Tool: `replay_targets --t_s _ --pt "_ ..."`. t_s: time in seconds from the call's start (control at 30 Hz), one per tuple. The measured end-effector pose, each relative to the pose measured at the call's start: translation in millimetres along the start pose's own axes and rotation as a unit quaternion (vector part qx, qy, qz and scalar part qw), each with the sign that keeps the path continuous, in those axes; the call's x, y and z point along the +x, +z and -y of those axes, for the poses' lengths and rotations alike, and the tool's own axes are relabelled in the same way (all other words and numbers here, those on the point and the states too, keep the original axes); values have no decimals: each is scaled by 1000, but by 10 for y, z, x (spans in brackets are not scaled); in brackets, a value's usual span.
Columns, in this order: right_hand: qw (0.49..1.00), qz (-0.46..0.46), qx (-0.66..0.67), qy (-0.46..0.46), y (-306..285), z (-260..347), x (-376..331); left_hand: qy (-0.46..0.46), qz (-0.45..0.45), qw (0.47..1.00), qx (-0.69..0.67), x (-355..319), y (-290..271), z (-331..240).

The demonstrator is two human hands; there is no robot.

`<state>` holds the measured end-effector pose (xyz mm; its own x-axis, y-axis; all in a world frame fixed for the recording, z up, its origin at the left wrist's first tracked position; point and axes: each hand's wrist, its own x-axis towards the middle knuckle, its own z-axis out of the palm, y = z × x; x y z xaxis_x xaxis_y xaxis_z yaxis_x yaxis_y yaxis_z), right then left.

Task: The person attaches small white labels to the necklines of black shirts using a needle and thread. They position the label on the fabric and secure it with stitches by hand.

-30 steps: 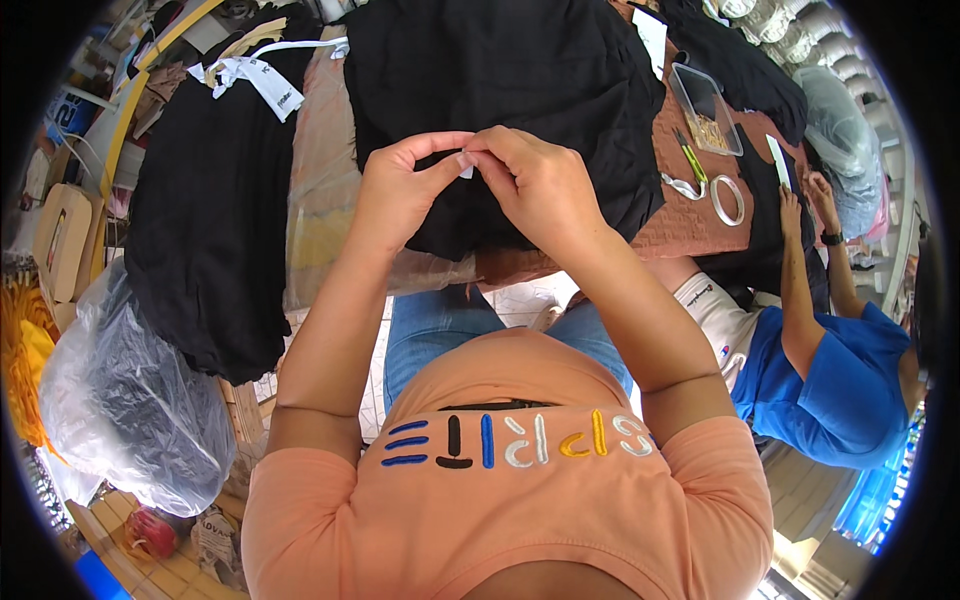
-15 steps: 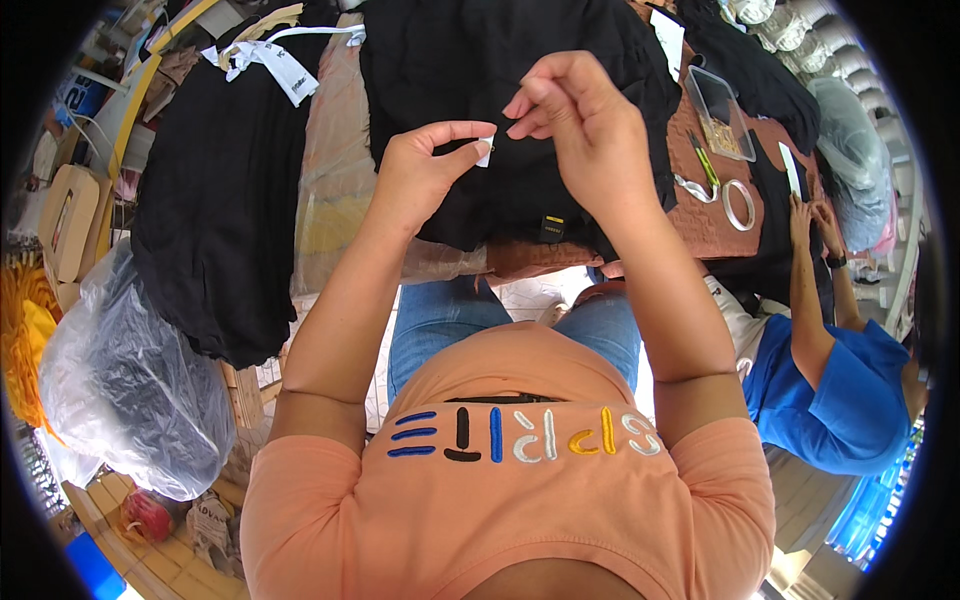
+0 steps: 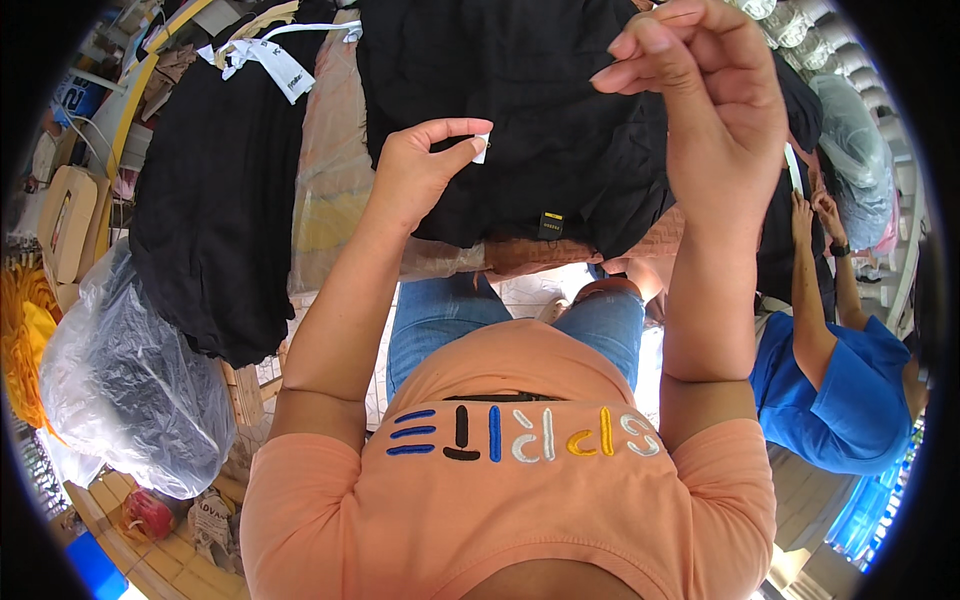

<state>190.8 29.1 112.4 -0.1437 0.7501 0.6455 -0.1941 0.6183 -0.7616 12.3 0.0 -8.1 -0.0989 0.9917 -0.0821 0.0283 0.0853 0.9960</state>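
Observation:
My left hand point(image 3: 418, 172) pinches a small white tag point(image 3: 482, 147) between thumb and forefinger, over a black garment point(image 3: 520, 110) spread on the table in front of me. My right hand point(image 3: 700, 95) is raised high and close to the camera, fingers pinched together; whether a thread runs from them I cannot tell. A small dark label point(image 3: 550, 222) hangs at the garment's near edge.
A second black garment with white paper tags point(image 3: 265, 60) hangs at the left. A clear plastic bag of dark cloth point(image 3: 130, 390) sits lower left. A person in a blue top point(image 3: 850, 400) works at the right.
My right hand has lifted away from my left, up and toward the camera. My left hand keeps the white tag over the black garment.

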Motion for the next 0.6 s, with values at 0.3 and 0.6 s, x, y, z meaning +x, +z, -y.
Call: replay_targets --t_s 0.3,0.6 --pt "987 76 -143 23 -259 -326 -81 -8 9 998 -54 -6 -27 2" --pt "894 38 -443 51 -519 -986 -502 -35 16 992 -120 -1 -56 -21"
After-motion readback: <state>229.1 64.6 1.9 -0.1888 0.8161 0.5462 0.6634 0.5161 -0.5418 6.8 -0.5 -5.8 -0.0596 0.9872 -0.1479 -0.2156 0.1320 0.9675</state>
